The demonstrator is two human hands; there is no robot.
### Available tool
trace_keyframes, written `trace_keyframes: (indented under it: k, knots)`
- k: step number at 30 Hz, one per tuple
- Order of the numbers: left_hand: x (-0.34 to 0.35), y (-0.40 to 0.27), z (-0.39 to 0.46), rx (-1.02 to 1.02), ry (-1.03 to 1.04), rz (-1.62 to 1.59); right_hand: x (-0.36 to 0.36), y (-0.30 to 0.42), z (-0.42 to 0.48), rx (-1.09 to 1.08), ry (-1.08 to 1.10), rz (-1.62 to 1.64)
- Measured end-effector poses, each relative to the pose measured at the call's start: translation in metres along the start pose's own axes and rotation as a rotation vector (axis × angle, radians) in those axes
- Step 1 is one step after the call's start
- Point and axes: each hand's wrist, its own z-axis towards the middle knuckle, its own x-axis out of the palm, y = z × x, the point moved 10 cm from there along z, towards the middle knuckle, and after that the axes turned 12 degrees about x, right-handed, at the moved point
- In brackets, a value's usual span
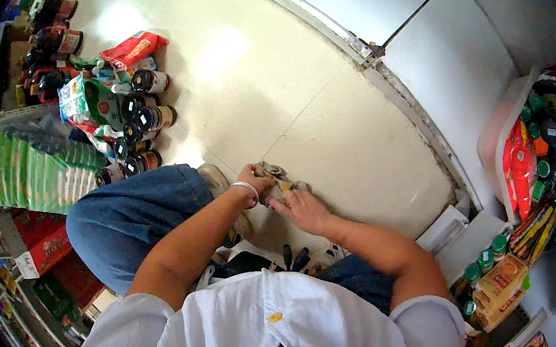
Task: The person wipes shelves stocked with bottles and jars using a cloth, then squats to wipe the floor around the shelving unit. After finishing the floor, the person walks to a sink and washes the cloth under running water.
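My left hand (251, 183), with a pale bangle at the wrist, grips a crumpled grey-brown cloth (278, 172) low over the tiled floor. Against the cloth's other side lies my right hand (304, 209), its fingers extended over the fabric; whether they grip it cannot be told. A small yellow patch shows on the cloth between the hands. The cloth is in front of my bent, jeans-clad knees, close to a light shoe (214, 178).
Dark-lidded jars (151, 117), a red packet (133, 49) and green packs (35, 173) stand on the left. White cabinet panels (446, 53) run along the far side. At right are a tub of goods (507, 151), green-capped bottles (485, 257) and a yellow-brown box (500, 287).
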Motion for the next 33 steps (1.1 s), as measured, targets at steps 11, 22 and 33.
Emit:
trace_keyframes:
  k: [11,22,33]
  knots:
    - [-0.039,-0.114,0.052,0.747,-0.070,0.227,0.010,-0.013,0.086,0.404,0.027,0.179]
    - [0.106,-0.141,0.037,1.199,0.290,0.816,-0.015,-0.083,0.046,0.252,0.116,-0.065]
    - [0.100,-0.129,0.004,1.075,0.692,0.945,-0.067,-0.107,0.027,0.281,0.051,0.286]
